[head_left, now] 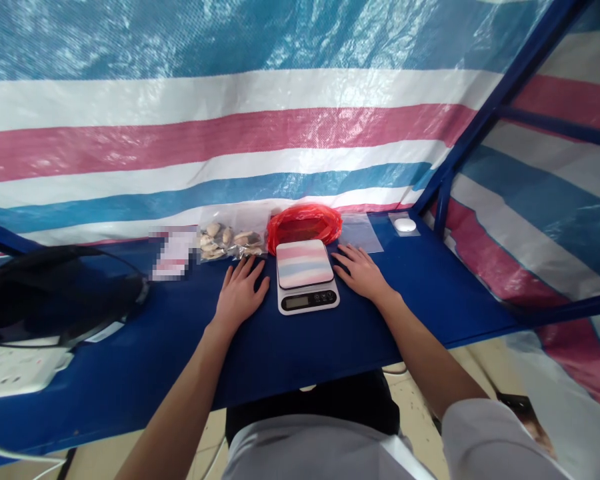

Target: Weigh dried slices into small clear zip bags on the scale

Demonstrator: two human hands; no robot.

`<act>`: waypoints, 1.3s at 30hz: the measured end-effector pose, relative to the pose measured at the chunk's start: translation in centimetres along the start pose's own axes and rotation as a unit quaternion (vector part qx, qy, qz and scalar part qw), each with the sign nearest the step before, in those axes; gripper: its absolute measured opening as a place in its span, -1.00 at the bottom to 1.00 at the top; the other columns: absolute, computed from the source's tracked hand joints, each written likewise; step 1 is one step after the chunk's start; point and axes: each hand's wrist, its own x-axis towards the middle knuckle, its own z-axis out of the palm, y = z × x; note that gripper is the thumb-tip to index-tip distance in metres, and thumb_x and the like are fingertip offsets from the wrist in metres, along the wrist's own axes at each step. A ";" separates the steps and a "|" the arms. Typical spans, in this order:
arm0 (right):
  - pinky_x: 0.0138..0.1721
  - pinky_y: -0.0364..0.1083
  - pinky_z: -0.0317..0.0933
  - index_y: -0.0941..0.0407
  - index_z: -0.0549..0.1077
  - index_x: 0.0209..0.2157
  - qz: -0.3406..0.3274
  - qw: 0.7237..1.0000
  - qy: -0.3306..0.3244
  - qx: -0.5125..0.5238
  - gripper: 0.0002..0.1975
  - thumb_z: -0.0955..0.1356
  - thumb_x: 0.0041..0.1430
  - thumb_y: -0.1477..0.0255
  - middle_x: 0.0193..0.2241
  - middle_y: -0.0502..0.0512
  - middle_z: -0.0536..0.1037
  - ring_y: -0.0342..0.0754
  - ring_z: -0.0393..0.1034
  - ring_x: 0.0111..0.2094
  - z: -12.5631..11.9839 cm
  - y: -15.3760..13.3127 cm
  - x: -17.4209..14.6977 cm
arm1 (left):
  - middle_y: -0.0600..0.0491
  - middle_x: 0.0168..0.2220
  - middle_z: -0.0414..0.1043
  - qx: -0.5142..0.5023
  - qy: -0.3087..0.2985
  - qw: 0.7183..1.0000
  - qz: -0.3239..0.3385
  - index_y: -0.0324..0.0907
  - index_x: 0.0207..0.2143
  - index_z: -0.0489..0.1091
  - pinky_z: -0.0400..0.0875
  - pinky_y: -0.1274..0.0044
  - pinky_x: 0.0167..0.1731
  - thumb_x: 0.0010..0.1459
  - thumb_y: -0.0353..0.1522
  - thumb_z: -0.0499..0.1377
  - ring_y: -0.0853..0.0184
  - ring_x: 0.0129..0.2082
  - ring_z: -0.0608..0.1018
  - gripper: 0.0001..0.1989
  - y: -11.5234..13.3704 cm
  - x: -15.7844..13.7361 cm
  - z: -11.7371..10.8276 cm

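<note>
A white kitchen scale (305, 277) with a shiny top plate stands on the blue table between my hands; its display looks dark. My left hand (240, 290) lies flat to the left of the scale, fingers spread, holding nothing. On the other side, my right hand (363, 272) rests flat with its fingers apart, close to the scale's edge. Right behind the scale sits a red plastic bag (305, 217), its mouth open. Clear bags of pale, dried pieces (227, 241) lie just beyond my left fingertips. A flat clear plastic bag (360, 232) lies behind my right hand.
Farther right is a white rounded case (405, 225) on a small clear bag. A blurred-out paper (173, 253) lies left of the bagged pieces. At the far left are a black bag-like item (45, 287) and a white power strip (20, 370). Striped sheeting (230, 140) hangs behind the table.
</note>
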 end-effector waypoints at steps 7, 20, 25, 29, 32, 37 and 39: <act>0.26 0.05 0.26 0.03 0.47 0.16 0.003 0.997 0.055 0.049 -0.61 0.21 0.42 0.29 0.25 0.08 0.42 0.06 0.28 0.28 -1.2 0.2 1.1 | -0.11 0.10 0.52 -0.044 0.105 0.993 0.042 -0.16 0.04 0.49 0.37 0.26 0.19 0.36 -0.24 0.02 0.12 0.14 0.51 -0.64 0.9 0.6 -2.5; 0.26 0.15 0.24 0.01 0.51 0.11 0.033 0.997 0.048 0.057 -0.65 0.28 0.36 0.34 0.20 0.12 0.48 0.14 0.31 0.26 0.5 1.8 3.1 | -0.25 0.22 0.37 0.069 0.039 0.990 0.116 -0.27 0.16 0.39 0.26 0.15 0.23 0.30 -0.31 0.01 -0.04 0.26 0.37 -0.55 -1.8 8.7 -5.2; 0.32 0.22 0.13 0.03 0.51 0.12 0.029 0.998 0.042 0.048 -0.64 0.26 0.38 0.32 0.21 0.15 0.46 0.16 0.29 0.28 1.1 2.1 3.0 | -0.26 0.33 0.23 0.106 -0.060 0.985 0.123 -0.28 0.29 0.27 0.18 0.15 0.29 0.24 -0.34 0.03 -0.05 0.35 0.26 -0.43 -2.8 9.7 -4.6; 0.32 0.22 0.14 0.07 0.51 0.11 0.023 0.998 0.051 0.039 -0.63 0.25 0.38 0.33 0.21 0.16 0.46 0.18 0.30 0.27 1.3 2.1 3.0 | -0.26 0.32 0.25 0.113 -0.117 0.978 0.128 -0.28 0.30 0.26 0.22 0.18 0.26 0.24 -0.35 0.02 -0.04 0.32 0.31 -0.42 -2.8 10.0 -4.6; 0.31 0.23 0.15 0.08 0.52 0.10 0.022 0.998 0.057 0.032 -0.64 0.26 0.38 0.34 0.20 0.17 0.47 0.19 0.30 0.26 1.4 2.0 2.9 | -0.24 0.29 0.30 0.105 -0.123 0.979 0.120 -0.23 0.28 0.31 0.29 0.19 0.21 0.26 -0.34 0.01 -0.04 0.25 0.41 -0.45 -2.7 10.3 -5.0; 0.30 0.23 0.17 0.08 0.52 0.11 0.017 0.998 0.056 0.029 -0.63 0.24 0.39 0.33 0.20 0.17 0.47 0.20 0.30 0.26 1.3 2.0 2.8 | -0.20 0.11 0.50 0.055 -0.110 0.984 0.126 -0.20 0.14 0.46 0.41 0.23 0.10 0.29 -0.30 0.00 -0.01 0.06 0.57 -0.55 -3.1 10.7 -5.4; 0.30 0.23 0.17 0.08 0.52 0.11 0.015 0.998 0.054 0.030 -0.63 0.24 0.39 0.33 0.20 0.17 0.47 0.20 0.30 0.26 1.3 2.1 2.8 | -0.19 0.07 0.54 0.031 -0.094 0.987 0.124 -0.20 0.09 0.50 0.43 0.26 0.08 0.29 -0.29 0.01 0.01 0.03 0.59 -0.58 -3.4 10.8 -5.4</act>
